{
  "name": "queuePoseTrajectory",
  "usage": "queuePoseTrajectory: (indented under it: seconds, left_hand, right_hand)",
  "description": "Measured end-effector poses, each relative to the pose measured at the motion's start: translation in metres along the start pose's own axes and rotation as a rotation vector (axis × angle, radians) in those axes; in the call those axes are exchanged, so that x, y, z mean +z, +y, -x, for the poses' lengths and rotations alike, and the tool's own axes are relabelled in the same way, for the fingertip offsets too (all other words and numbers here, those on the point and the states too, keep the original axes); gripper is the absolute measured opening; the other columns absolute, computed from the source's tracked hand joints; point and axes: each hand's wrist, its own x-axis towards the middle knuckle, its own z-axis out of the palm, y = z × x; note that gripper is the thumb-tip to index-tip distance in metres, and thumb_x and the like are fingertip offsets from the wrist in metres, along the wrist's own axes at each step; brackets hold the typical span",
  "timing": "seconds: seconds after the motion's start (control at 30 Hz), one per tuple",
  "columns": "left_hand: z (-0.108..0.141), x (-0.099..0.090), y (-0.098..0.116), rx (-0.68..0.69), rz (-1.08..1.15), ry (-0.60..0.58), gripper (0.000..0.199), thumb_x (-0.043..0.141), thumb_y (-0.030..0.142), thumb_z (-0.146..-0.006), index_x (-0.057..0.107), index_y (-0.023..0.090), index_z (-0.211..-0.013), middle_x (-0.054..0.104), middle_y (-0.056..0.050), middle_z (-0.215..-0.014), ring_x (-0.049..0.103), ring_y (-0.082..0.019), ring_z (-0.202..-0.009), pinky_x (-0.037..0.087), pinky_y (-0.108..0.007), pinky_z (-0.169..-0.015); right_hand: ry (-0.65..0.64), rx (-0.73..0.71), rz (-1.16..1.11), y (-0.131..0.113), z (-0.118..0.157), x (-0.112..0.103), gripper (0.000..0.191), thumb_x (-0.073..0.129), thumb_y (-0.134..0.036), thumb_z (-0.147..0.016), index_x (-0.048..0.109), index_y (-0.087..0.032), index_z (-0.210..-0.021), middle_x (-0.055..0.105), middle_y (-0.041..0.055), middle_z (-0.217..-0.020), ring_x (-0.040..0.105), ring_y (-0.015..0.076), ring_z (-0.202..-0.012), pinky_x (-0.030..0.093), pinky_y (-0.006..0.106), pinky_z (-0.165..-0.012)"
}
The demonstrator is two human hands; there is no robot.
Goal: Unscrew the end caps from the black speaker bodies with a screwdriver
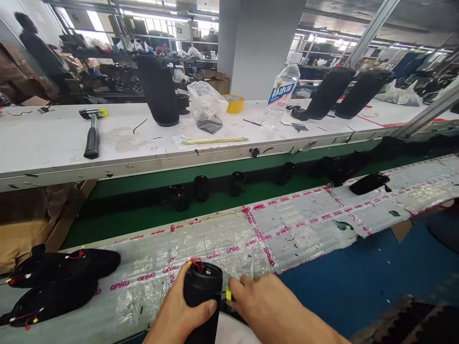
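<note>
My left hand (182,310) is wrapped round a black cylindrical housing (202,291), its open end facing up. Red wires (197,263) with a small yellow connector stick out at the rim. My right hand (267,306) is closed beside the housing, fingers bent around a thing whose bright yellow bit (228,294) shows at the fingertips; its kind is hidden. At the left of the tape-covered bench (215,239) lie black housings (60,291) with red wires and connectors.
A green conveyor belt (118,210) carries several black cylinders (201,187). On the white shelf (122,138) are a hammer (92,136), a water bottle (283,88), yellow tape (234,103), a plastic bag (206,102) and tall black cylinders (158,91). Another person (41,50) stands far left.
</note>
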Motion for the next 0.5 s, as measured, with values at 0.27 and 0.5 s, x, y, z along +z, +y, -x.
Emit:
queuePoseTrajectory:
  seconds: [0.27,0.5]
  left_hand:
    - [0.0,-0.016,0.004,-0.057,0.197,-0.177,0.076,0.079,0.059,-0.07,0.051,0.021,-0.13,0.074,-0.008,-0.114,0.065,-0.033,-0.107,0.046,-0.039,-0.091]
    - [0.0,-0.002,0.008,-0.068,0.208,0.025,0.073,0.073,0.064,-0.077,0.054,0.02,-0.132,0.075,-0.009,-0.122,0.068,-0.036,-0.116,0.055,-0.04,-0.095]
  right_hand:
    - [0.498,0.337,-0.678,0.018,0.02,0.021,0.019,0.044,-0.041,-0.108,0.057,-0.027,-0.112,0.069,-0.0043,-0.079,0.066,0.0144,-0.063,0.048,0.025,-0.061]
    - [0.295,0.607,-0.996,-0.029,0.018,0.07,0.04,0.075,-0.053,-0.083,0.063,-0.026,-0.11,0.074,0.0015,-0.084,0.072,0.0235,-0.075,0.058,0.031,-0.069]
